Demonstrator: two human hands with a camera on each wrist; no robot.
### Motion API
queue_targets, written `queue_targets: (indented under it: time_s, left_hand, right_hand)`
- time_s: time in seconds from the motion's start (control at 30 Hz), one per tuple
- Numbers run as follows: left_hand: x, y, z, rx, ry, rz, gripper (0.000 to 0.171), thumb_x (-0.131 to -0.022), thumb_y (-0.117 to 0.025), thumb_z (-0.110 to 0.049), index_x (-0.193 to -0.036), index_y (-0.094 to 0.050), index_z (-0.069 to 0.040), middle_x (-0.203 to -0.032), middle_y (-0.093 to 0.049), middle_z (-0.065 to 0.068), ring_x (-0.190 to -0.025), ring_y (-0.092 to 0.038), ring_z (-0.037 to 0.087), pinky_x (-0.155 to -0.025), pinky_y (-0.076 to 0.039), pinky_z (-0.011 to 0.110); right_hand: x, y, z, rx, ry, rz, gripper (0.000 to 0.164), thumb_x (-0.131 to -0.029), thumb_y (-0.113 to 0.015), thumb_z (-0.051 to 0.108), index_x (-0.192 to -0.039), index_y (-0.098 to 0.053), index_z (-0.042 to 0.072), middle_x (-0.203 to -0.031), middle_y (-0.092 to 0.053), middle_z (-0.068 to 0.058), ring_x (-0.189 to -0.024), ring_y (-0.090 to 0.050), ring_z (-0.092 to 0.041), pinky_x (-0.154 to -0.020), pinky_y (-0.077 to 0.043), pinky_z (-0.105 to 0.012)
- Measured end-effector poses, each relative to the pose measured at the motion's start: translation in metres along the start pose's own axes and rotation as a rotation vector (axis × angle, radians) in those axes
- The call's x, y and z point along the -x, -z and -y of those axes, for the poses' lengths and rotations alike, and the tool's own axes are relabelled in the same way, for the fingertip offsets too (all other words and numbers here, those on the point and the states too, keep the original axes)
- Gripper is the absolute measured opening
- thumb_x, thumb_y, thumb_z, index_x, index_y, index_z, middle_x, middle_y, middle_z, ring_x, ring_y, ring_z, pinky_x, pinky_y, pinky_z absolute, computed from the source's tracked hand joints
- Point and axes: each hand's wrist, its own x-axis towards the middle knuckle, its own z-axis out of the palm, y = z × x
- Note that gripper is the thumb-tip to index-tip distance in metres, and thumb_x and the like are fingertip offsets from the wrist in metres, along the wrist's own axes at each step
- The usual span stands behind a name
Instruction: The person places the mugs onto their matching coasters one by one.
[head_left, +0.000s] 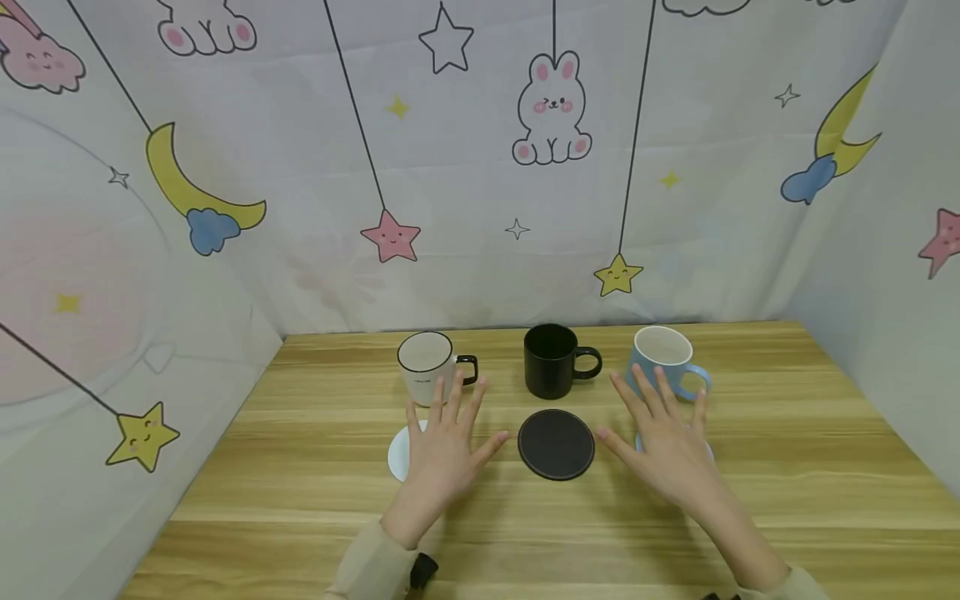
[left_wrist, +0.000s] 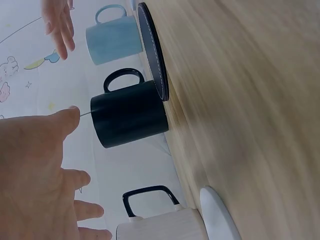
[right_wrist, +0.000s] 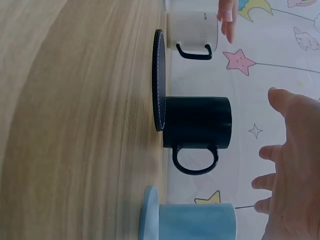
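My left hand is held over the white coaster with its fingers spread, holding nothing. Behind it stands a white mug with a black rim and black handle. My right hand also has its fingers spread and nothing in its grasp; it hides much of a light blue coaster. Just past its fingertips is a light blue mug, partly covered by them in the head view. Between the hands, a round black coaster with a stitched edge lies in front of a black mug.
The mugs form a row near the back of the wooden table, handles to the right, each with a coaster in front. A white cloth printed with stars, moons and rabbits hangs behind and at the sides.
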Motion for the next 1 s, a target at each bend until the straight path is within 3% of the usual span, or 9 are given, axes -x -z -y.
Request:
queue_targets:
  time_s: [0.37,0.77,1.0]
  left_hand:
    - [0.003,0.004,0.012,0.017,0.035,0.004,0.077,-0.090,-0.050,-0.061,-0.154,-0.022,-0.028,-0.162,-0.016,0.007,-0.150,-0.013,0.034,-0.111,-0.014,0.071]
    - [0.006,0.005,0.021,0.023,0.040,-0.016,0.078,-0.089,-0.057,-0.057,-0.152,-0.028,-0.023,-0.161,-0.021,0.011,-0.148,-0.020,0.036,-0.109,-0.018,0.072]
    - [0.007,0.004,0.027,0.021,0.044,-0.029,0.082,-0.086,-0.063,-0.055,-0.153,-0.027,-0.024,-0.159,-0.025,0.013,-0.145,-0.026,0.039,-0.108,-0.022,0.071]
  right_hand:
    - [-0.006,-0.003,0.004,-0.020,0.036,-0.064,0.074,-0.092,-0.054,0.054,-0.153,-0.027,0.021,-0.161,-0.020,-0.013,-0.149,-0.012,-0.040,-0.108,0.014,-0.072]
    - [-0.015,-0.009,0.010,-0.073,0.046,-0.082,0.072,-0.093,-0.051,0.056,-0.153,-0.027,0.023,-0.159,-0.025,-0.014,-0.149,-0.014,-0.038,-0.109,0.013,-0.072]
    - [-0.020,-0.012,0.016,-0.081,0.065,-0.118,0.071,-0.093,-0.052,0.055,-0.152,-0.027,0.025,-0.158,-0.028,-0.012,-0.149,-0.017,-0.034,-0.109,0.006,-0.074]
